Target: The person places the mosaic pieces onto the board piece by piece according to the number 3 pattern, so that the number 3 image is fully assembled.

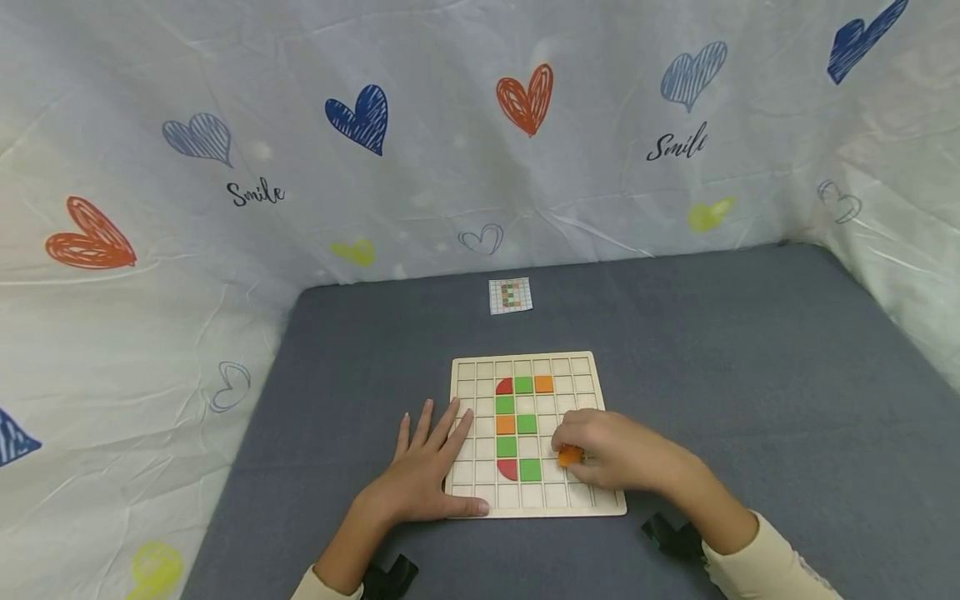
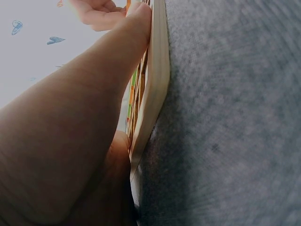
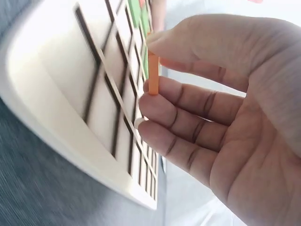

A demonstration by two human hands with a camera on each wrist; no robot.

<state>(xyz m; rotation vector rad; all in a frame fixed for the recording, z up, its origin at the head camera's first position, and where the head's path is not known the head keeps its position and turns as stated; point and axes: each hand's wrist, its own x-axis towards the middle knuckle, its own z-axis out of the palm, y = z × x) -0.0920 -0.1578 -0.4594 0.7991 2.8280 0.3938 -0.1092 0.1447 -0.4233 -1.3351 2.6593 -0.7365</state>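
Observation:
A pale wooden grid board lies flat, with red, green and orange tiles set in its cells. Between thumb and fingers, my right hand pinches an orange square tile close over the board's lower right part. In the right wrist view that orange tile appears edge-on beside the grid. Fingers spread, my left hand rests on the board's left edge, its thumb along the front left corner. Among the placed tiles are a red quarter-round tile and a green square tile.
A small printed card with a coloured grid pattern lies behind the board. Grey cloth covers the table. A white curtain with hearts hangs behind and at the sides. Dark wrist straps show near both forearms.

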